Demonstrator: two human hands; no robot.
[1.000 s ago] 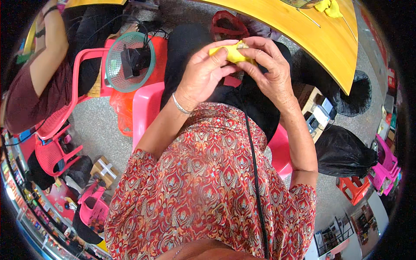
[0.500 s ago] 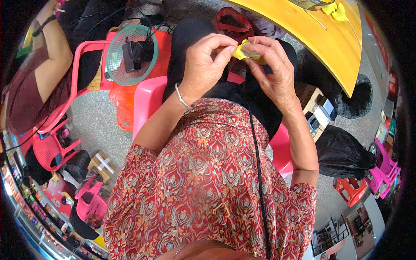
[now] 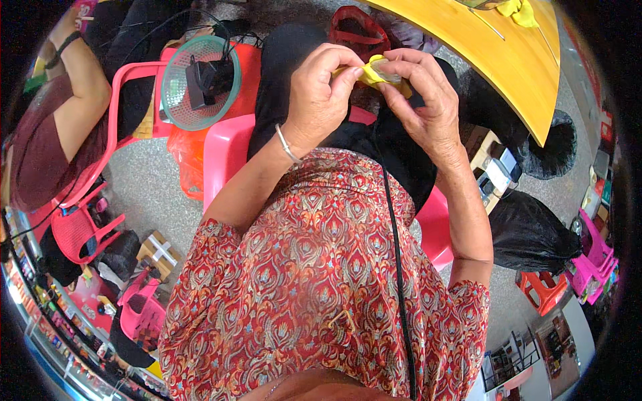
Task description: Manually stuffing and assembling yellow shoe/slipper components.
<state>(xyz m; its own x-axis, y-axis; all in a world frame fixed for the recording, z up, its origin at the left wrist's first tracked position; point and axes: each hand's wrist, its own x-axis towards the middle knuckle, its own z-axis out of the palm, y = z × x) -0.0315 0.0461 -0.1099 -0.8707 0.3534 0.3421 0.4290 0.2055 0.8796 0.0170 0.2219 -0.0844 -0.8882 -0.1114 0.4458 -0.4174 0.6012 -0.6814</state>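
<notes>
Pinching a small yellow piece (image 3: pixel 370 72) between both hands, the person sits on a pink plastic chair (image 3: pixel 224 150) and works it up in front of their chest, above the dark lap. The left hand (image 3: pixel 319 97) closes thumb and forefinger tight on the near end of the yellow piece; the right hand (image 3: pixel 428 100) curls its fingers around the far end, thumb pressed on top, so both grips are narrow and full. A pale, clear-looking bit seems to sit against the yellow where the right fingertips meet it, though I can't tell what it is. The piece hangs in the air, resting on nothing, short of the near edge of the yellow tabletop (image 3: pixel 495 50).

To my eye this is the middle of fitting or folding the piece by finger work: it is held, not yet set down. The next move looks to need fine fingertip pressure and a steady counter-hold from the other hand, since the piece is small and soft-looking.

More yellow pieces (image 3: pixel 518 9) lie at the tabletop's far edge. A green round fan (image 3: pixel 200 83) rests on the neighbouring chair at the left, beside another seated person's arm (image 3: pixel 80 87).
</notes>
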